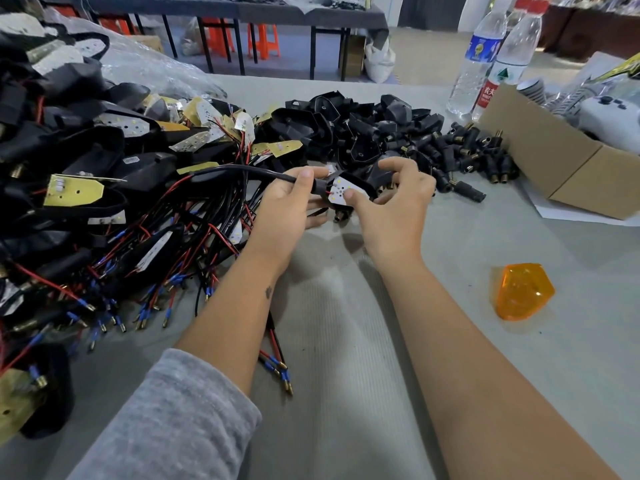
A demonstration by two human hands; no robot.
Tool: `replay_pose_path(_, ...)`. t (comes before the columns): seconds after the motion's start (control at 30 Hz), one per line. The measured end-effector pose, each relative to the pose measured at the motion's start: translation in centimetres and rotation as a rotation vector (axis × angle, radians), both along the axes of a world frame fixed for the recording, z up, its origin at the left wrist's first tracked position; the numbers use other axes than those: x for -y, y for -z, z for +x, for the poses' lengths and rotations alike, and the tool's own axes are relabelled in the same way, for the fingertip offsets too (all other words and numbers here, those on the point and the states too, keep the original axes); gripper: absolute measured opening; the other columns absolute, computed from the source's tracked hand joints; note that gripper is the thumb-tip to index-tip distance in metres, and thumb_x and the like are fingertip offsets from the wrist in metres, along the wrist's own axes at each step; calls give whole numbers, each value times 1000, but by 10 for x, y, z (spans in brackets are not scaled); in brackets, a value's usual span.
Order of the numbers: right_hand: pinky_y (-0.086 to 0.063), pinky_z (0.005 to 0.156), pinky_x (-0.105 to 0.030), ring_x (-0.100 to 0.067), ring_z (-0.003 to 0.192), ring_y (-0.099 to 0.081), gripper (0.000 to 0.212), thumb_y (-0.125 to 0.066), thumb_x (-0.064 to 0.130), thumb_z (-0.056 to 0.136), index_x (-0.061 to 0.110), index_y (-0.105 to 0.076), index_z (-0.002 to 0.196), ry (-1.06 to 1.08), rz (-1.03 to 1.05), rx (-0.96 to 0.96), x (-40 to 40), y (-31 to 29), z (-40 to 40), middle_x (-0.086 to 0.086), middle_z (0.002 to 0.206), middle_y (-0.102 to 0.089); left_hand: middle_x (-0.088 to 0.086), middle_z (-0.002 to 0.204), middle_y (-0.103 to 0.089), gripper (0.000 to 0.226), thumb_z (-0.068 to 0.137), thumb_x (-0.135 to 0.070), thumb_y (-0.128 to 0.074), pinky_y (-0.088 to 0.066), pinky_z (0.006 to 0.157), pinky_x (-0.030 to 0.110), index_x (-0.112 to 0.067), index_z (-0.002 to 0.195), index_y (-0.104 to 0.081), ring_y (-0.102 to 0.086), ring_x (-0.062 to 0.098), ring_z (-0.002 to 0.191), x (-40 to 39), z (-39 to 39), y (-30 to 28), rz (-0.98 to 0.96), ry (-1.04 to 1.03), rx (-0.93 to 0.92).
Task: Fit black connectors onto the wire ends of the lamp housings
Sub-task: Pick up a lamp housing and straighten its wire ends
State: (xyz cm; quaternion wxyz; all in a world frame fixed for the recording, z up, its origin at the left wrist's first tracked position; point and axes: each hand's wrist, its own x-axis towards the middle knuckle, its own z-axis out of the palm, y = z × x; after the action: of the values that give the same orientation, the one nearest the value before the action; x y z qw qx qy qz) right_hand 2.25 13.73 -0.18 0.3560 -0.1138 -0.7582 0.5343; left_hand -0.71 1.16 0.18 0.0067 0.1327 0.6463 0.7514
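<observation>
**Figure: Both hands steadying one lamp housing at mid-worktop**

I take the lamp housing (349, 192) in hand as the landmark. My left hand (287, 209) grips the black sleeved cable (242, 172) where it enters the near-left end of the housing, thumb on top, fingers curled beneath; I judge this keeps the wire from sliding while the other end is worked. My right hand (394, 209) pinches the housing from its right, thumb pressed on the white LED board (341, 192) that faces up, index finger arched above and touching nothing. A brass stud (337, 216) projects below the housing.

Supplies sit within reach, presumably by design. Beyond and to the right of the housing lies the heap of loose black connectors (467, 150); directly beyond it, a pile of empty black shells (346, 123). To its left spreads the mound of wired housings (86, 161), their red and black leads ending in blue-sleeved terminals (145, 313) trailing toward me. Nearer me and to the right lies an orange lens (521, 291); far right, a cardboard box (561, 168) and two water bottles (485, 57).

I cannot tell whether a connector is already seated on this unit: my palms cover its underside and the cable's far end is lost among the leads. The left mound is cut off by the frame edge.
</observation>
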Motion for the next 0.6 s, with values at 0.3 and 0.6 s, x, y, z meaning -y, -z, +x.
replay_pose_path(0.3, -47, 69, -19, -6, 70, -62, 8, -69, 7, 85, 14, -71, 90, -409, -169, 211, -7, -8, 3, 3, 78, -69, -4, 83, -68, 26, 104, -30, -42, -47, 47, 18, -21, 102, -66, -66, 5, 62, 3, -1, -2, 114, -76, 101)
replay_pose_path(0.6, -27, 49, -23, -9, 45, -37, 34, -65, 12, 87, 13, -51, 56, -560, 26, 439, -6, -10, 2, 6, 48, -42, -1, 69, -70, 24, 106, -20, -35, -46, 93, 44, -13, 101, -58, -63, 22, 81, 3, -8, 4, 108, -40, -27)
